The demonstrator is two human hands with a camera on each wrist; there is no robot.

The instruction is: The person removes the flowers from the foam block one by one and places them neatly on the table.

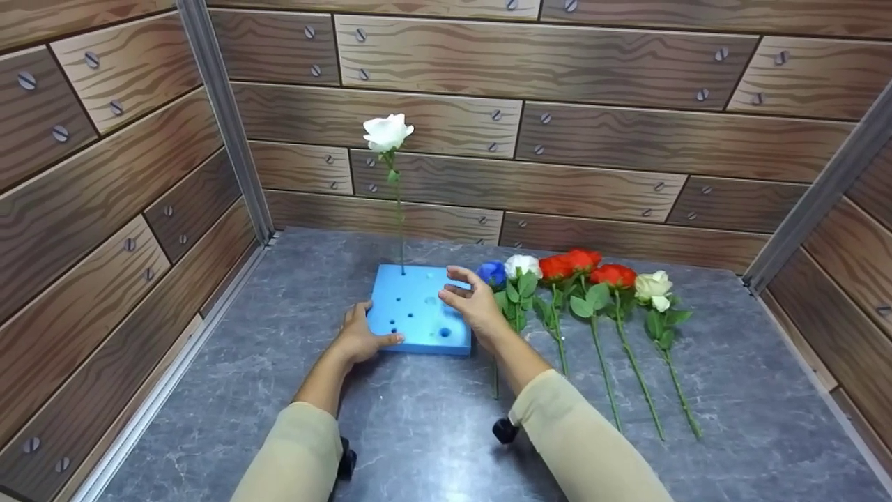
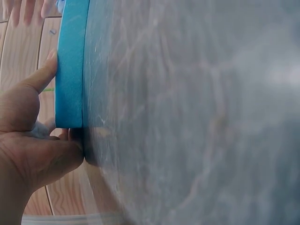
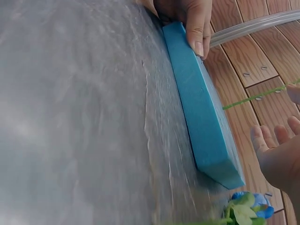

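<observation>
A light blue foam block (image 1: 418,341) with several holes lies flat on the table. A white rose (image 1: 388,132) stands upright in a hole near its back edge. My left hand (image 1: 359,338) holds the block's front left corner, thumb along the front and fingers at the left side. In the right wrist view, the left thumb (image 3: 196,35) lies against the block. Over the block's right edge hovers my right hand (image 1: 477,303), fingers loosely bent and apart, holding nothing; the right wrist view also shows this hand (image 3: 281,157) off the block.
Right of the block lies a row of flowers: a blue one (image 1: 492,273), a white rose (image 1: 523,266), three red ones (image 1: 613,275) and a cream rose (image 1: 654,287), stems toward me. Wood-patterned walls (image 1: 446,118) enclose the grey marbled table (image 1: 244,390) at the back and sides.
</observation>
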